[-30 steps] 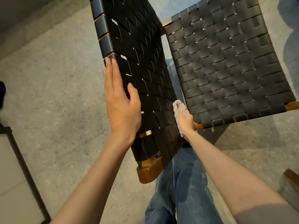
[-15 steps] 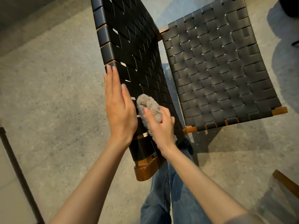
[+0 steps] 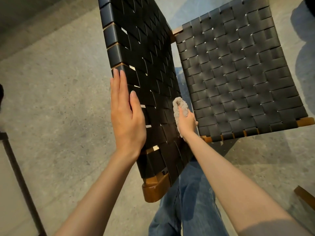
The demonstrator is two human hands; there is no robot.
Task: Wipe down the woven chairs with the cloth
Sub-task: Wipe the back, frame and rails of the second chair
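Observation:
A chair with black woven straps and a brown wooden frame fills the middle of the head view. Its backrest (image 3: 143,48) rises toward me, and its seat (image 3: 238,74) spreads to the right. My left hand (image 3: 127,114) lies flat with straight fingers against the backrest's left edge. My right hand (image 3: 186,122) grips a fluffy beige cloth (image 3: 179,108) and presses it on the backrest's inner face, low down near where it meets the seat. Part of the cloth is hidden under my fingers.
Grey concrete floor (image 3: 56,103) surrounds the chair. A dark metal frame leg (image 3: 20,181) stands at the lower left. A brown wooden piece (image 3: 305,196) shows at the right edge. My jeans-clad legs (image 3: 190,206) are below the chair's wooden corner (image 3: 156,188).
My right hand carried the cloth up to the backrest's near face beside my left hand, then back down toward the seat joint. My left hand stayed flat on the edge.

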